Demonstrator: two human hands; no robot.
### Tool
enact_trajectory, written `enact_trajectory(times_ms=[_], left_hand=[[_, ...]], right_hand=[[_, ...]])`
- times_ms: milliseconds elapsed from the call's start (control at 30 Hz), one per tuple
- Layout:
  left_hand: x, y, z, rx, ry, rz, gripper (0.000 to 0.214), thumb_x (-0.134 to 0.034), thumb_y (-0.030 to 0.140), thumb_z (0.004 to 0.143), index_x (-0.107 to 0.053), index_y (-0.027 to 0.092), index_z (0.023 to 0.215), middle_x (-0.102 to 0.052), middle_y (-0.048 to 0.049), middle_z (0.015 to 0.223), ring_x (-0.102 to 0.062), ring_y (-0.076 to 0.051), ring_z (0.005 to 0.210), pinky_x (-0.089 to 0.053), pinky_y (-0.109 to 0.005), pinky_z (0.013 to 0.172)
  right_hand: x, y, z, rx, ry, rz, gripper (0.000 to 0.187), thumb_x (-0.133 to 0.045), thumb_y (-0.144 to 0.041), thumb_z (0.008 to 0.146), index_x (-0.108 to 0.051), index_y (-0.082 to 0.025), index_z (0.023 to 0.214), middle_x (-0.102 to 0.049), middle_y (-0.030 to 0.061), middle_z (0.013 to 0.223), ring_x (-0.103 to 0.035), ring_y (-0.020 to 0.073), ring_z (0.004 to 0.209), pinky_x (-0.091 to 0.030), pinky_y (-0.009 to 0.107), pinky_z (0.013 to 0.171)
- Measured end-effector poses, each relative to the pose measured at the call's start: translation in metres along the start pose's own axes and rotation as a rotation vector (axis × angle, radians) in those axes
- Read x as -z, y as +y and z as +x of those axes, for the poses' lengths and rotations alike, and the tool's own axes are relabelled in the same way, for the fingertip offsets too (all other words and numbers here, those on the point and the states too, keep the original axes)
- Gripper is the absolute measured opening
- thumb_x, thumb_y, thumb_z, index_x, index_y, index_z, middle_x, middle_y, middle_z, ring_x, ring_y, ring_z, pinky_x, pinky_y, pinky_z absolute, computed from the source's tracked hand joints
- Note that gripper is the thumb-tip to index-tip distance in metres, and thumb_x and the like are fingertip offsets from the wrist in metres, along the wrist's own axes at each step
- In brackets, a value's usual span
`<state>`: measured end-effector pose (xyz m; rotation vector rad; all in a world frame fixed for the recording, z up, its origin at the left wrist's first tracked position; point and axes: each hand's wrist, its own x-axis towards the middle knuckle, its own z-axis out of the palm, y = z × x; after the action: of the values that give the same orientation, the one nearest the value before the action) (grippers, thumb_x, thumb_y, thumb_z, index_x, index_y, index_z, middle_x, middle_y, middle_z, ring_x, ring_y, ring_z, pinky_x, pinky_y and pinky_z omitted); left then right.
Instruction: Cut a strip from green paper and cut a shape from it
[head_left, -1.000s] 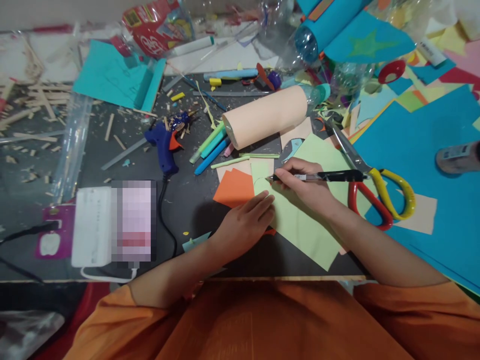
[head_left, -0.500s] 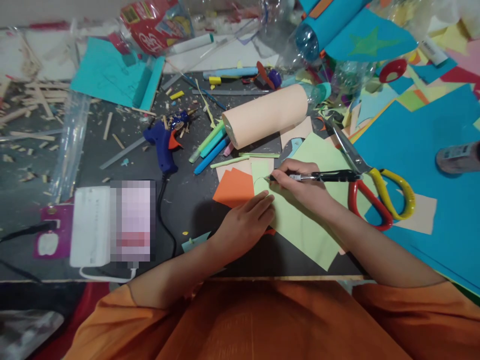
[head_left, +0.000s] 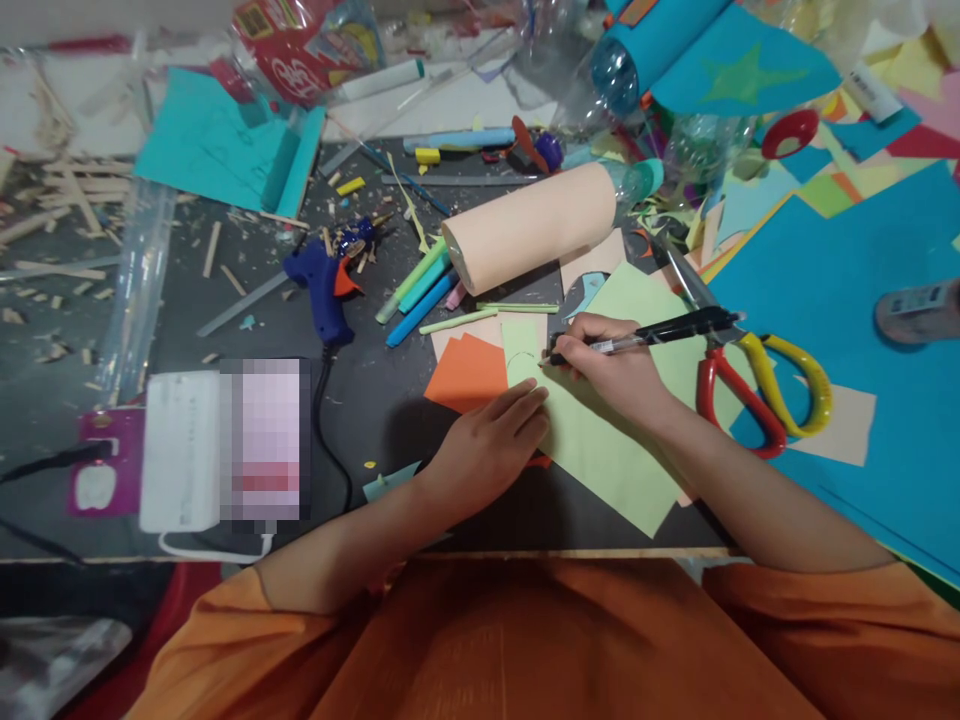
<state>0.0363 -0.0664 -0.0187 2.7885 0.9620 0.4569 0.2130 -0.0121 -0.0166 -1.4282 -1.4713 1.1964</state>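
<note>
- Two hands of yours are on the work, both near the front middle of the desk (head_left: 375,400).
- Your right hand (head_left: 615,375) is closed around a pen (head_left: 660,335), with the fingers bunched low on the barrel close to the tip.
- Your left hand (head_left: 491,450) lies open and flat, palm down and fingers together. The fingertips rest on the left edge of a green sheet (head_left: 607,470).
- That pen is black with a clear stretch near the writing end. Its tip is down on the green sheet's upper left corner, just beyond your left fingertips.
- Its long axis runs almost straight across the desk. The tip points left and the back end points right and a little away from you, passing over the blades of the scissors (head_left: 750,385).
- That pale green sheet lies flat and turned at a slant, with one corner toward the desk's front edge.
- An orange sheet (head_left: 469,375) lies just left of it, touching or tucked under its edge; you cannot tell which.
- Farther back lie a peach roll (head_left: 532,225) on its side and a blue glue gun (head_left: 322,290), both well apart from your hands.
</note>
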Motion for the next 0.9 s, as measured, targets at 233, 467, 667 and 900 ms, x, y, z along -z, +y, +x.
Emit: enact_trajectory(times_ms=[233, 467, 667, 900], left_hand=[[-0.0003, 0.0, 0.0008, 0.009, 0.018, -0.008, 0.012, -0.054, 0.009, 0.089, -0.064, 0.009, 0.095, -0.071, -0.0124, 0.113, -0.064, -0.023, 0.115, -0.057, -0.032, 0.093], [-0.0012, 0.0001, 0.0005, 0.007, 0.028, -0.015, 0.01, -0.055, 0.01, 0.088, -0.064, 0.009, 0.093, -0.071, -0.0129, 0.112, -0.064, -0.024, 0.115, -0.057, -0.032, 0.092], [-0.0018, 0.0002, 0.0003, 0.014, 0.025, -0.023, 0.011, -0.054, 0.009, 0.088, -0.064, 0.01, 0.093, -0.071, -0.0129, 0.113, -0.064, -0.024, 0.115, -0.059, -0.031, 0.089], [-0.0019, -0.0005, 0.0002, 0.004, 0.041, -0.03, 0.011, -0.055, 0.009, 0.087, -0.064, 0.008, 0.093, -0.071, -0.0136, 0.112, -0.064, -0.025, 0.114, -0.058, -0.032, 0.09]], right_hand=[[0.0005, -0.0005, -0.0011, 0.022, -0.032, -0.02, 0.03, -0.055, -0.018, 0.076, -0.042, -0.021, 0.049, -0.044, -0.0048, 0.049, -0.038, 0.01, 0.048, -0.034, 0.027, 0.052], [0.0003, -0.0003, -0.0017, 0.032, -0.01, -0.029, 0.029, -0.054, -0.016, 0.075, -0.042, -0.021, 0.049, -0.044, -0.005, 0.048, -0.038, 0.0095, 0.048, -0.032, 0.026, 0.051], [0.0001, 0.0002, -0.0019, 0.039, -0.003, -0.014, 0.028, -0.053, -0.016, 0.073, -0.04, -0.021, 0.048, -0.042, -0.0054, 0.047, -0.038, 0.0086, 0.047, -0.03, 0.025, 0.049], [0.0001, 0.0, -0.0012, 0.044, -0.025, -0.001, 0.029, -0.053, -0.016, 0.072, -0.039, -0.021, 0.047, -0.042, -0.0056, 0.045, -0.036, 0.0083, 0.045, -0.028, 0.025, 0.047]])
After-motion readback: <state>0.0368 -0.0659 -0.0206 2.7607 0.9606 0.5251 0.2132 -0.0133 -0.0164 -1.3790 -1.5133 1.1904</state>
